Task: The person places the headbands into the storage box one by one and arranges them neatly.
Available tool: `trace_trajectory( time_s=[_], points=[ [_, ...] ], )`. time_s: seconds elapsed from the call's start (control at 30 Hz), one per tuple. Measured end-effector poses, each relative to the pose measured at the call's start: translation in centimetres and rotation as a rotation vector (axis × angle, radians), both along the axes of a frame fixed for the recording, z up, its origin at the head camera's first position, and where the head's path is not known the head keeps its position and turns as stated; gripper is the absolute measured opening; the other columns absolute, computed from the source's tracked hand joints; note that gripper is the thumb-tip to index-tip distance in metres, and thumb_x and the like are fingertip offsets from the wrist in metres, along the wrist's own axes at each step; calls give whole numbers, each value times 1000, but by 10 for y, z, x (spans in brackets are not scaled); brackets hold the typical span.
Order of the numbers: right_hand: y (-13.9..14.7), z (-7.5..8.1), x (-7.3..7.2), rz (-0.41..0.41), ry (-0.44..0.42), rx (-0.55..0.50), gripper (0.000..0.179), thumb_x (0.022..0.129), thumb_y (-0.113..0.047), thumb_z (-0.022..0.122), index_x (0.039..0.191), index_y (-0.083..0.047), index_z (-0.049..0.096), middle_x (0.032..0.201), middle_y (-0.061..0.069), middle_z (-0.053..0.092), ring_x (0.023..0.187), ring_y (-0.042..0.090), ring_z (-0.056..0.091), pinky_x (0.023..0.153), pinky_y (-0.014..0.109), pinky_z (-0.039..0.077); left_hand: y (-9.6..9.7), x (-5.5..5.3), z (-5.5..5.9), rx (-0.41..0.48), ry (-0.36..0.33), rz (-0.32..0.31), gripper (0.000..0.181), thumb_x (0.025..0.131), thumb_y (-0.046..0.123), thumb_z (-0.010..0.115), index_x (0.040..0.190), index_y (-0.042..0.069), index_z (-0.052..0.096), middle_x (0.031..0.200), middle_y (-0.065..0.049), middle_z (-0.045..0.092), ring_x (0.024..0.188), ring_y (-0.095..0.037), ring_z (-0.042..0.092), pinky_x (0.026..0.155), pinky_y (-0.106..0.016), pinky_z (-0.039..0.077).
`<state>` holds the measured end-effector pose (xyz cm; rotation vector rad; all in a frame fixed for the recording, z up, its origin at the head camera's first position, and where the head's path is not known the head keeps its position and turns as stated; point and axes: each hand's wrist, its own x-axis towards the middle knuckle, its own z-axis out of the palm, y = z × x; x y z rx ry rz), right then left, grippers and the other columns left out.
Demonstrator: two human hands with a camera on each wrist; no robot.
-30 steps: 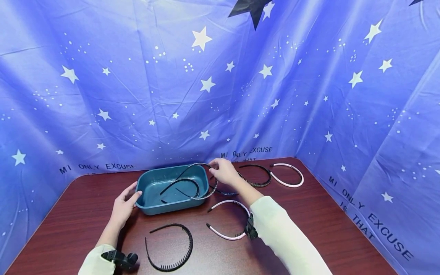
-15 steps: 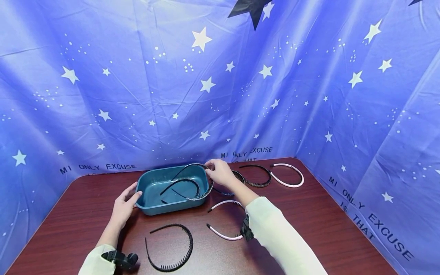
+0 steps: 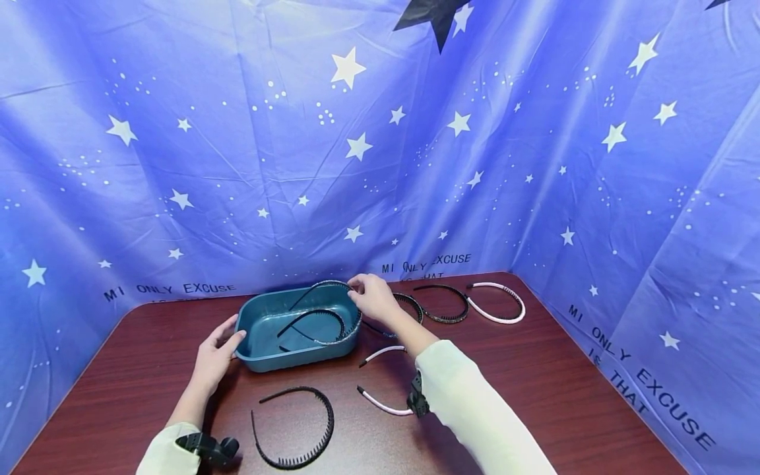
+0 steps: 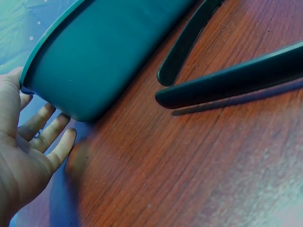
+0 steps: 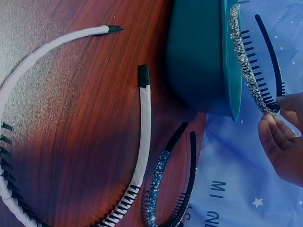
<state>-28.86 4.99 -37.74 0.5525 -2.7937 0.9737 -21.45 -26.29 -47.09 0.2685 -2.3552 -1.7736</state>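
Observation:
In the head view my left hand (image 3: 215,351) holds the left end of a teal plastic basin (image 3: 279,359). Its thumb is at the rim and its other fingers lie spread along the outer wall in the left wrist view. My right hand (image 3: 375,300) pinches a silver glittery toothed headband (image 5: 247,66) at the middle of its curve. That headband hangs tilted over the basin's right side, its ends pointing left. Inside the basin lies a black headband (image 3: 323,311). A blue glittery headband (image 5: 157,182) lies on the table just below my right hand.
On the table (image 3: 475,396), a black toothed headband (image 3: 328,429) lies in front of the basin. A white headband (image 3: 380,402) is partly hidden under my right forearm. Farther right are a dark headband (image 3: 465,307) and another white one (image 3: 521,307). A starry blue curtain (image 3: 297,165) hangs behind.
My right hand has moved a little left, carrying the silver headband farther over the basin. More of the blue headband shows; more of the near white one is covered. My left hand stays put.

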Motion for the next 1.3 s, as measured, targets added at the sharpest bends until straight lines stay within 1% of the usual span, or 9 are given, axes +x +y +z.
trace_trajectory(
  time_s=[0.3, 0.47, 0.57, 0.73, 0.93, 1.3],
  points=[
    [-5, 0, 3, -63, -1, -21, 23, 90, -17, 61, 111, -11, 66, 85, 4, 56, 73, 14, 51, 64, 26, 42, 0, 0, 0, -10, -1, 6, 53, 96, 30, 53, 143, 11, 38, 132, -22, 48, 81, 13, 49, 67, -11, 49],
    [-8, -1, 5, -79, 24, -37, 24, 89, -18, 62, 112, -12, 66, 85, 4, 56, 73, 14, 52, 65, 26, 43, 0, 0, -1, -8, 5, 5, 52, 96, 29, 53, 143, 11, 39, 132, -22, 47, 81, 13, 49, 67, -12, 50],
    [-10, -2, 6, -88, 44, -35, 24, 89, -18, 62, 112, -12, 66, 84, 3, 56, 73, 14, 52, 65, 26, 43, -1, 0, -1, -4, -4, 0, 53, 96, 30, 53, 143, 12, 38, 133, -21, 47, 81, 13, 49, 68, -12, 49],
    [-12, -6, 7, -93, 65, -38, 24, 89, -18, 62, 112, -13, 66, 83, 3, 55, 71, 14, 50, 62, 25, 41, -2, 1, 0, -9, -18, -8, 55, 96, 32, 52, 144, 12, 36, 134, -21, 46, 82, 14, 48, 68, -11, 49],
    [-14, -14, 6, -117, 88, -36, 24, 89, -18, 62, 112, -15, 66, 82, 1, 54, 70, 13, 50, 60, 23, 39, -1, 0, 0, -12, -17, -6, 55, 95, 32, 52, 144, 12, 36, 134, -21, 46, 83, 13, 49, 69, -11, 49],
    [-23, -25, 11, -135, 90, -22, 23, 90, -24, 61, 112, -20, 67, 90, 4, 60, 74, 12, 55, 61, 23, 41, -1, 1, 0, -6, -16, -1, 55, 95, 32, 53, 144, 12, 37, 134, -22, 46, 82, 13, 49, 68, -11, 49]
  ],
)
